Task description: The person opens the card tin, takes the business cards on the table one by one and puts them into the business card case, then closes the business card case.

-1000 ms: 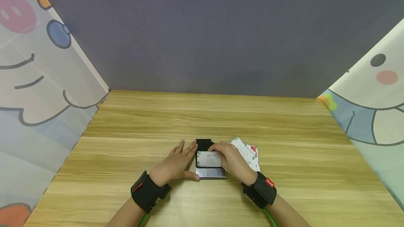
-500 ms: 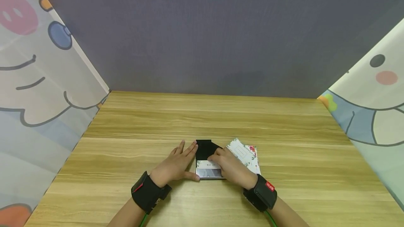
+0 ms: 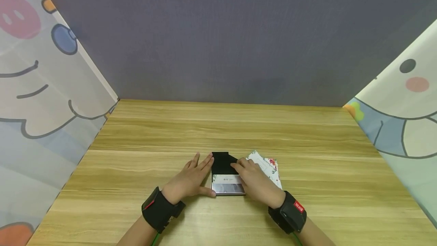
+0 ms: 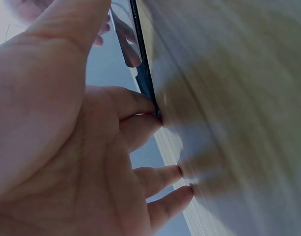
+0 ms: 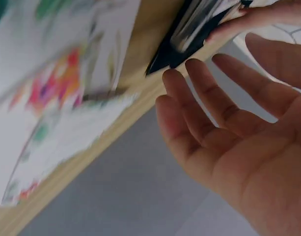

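Observation:
A black card holder with a shiny silver pocket lies flat on the wooden table. A white printed card sits partly inside that pocket, a narrow strip of it showing. My left hand rests spread at the holder's left side, two fingertips by its upper corner and the thumb by its lower one. Over the holder's right edge is my right hand; the right wrist view shows its fingers loosely bent with nothing between them.
Several loose white cards with flower prints lie overlapping to the right of the holder, partly behind the right hand. A grey panel stands along the table's back edge, with cartoon-printed cloths at both sides.
The white card has slid toward me into the silver pocket, so less of it shows. My right hand followed it down, then drew back slightly to the right. The left hand has stayed in place.

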Motion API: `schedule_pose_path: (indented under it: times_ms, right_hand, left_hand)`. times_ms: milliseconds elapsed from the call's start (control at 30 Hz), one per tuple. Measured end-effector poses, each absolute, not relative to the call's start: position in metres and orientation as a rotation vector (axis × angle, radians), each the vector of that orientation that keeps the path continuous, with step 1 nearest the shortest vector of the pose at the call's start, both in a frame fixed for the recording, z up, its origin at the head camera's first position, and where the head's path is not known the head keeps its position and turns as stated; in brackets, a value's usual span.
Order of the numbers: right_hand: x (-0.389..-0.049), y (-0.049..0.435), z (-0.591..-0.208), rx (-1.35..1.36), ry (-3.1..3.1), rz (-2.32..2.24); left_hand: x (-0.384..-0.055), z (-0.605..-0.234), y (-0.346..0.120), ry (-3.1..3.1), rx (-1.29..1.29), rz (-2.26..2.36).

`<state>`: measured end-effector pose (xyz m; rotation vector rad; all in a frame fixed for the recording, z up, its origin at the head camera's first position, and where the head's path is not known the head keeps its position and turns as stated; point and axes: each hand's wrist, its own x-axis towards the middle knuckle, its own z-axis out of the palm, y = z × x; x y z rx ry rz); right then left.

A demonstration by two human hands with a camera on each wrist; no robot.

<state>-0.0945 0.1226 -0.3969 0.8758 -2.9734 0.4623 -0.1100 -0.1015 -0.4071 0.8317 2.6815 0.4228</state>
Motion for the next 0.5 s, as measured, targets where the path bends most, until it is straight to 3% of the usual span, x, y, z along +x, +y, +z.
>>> schedule_pose_path:
  times_ms: [500]
  right_hand:
    - [-0.105,0.166,-0.392,0.422,-3.052,0.413]
  left_hand:
    - [-0.110,-0.408,-0.102,2.688,0.819,0.442]
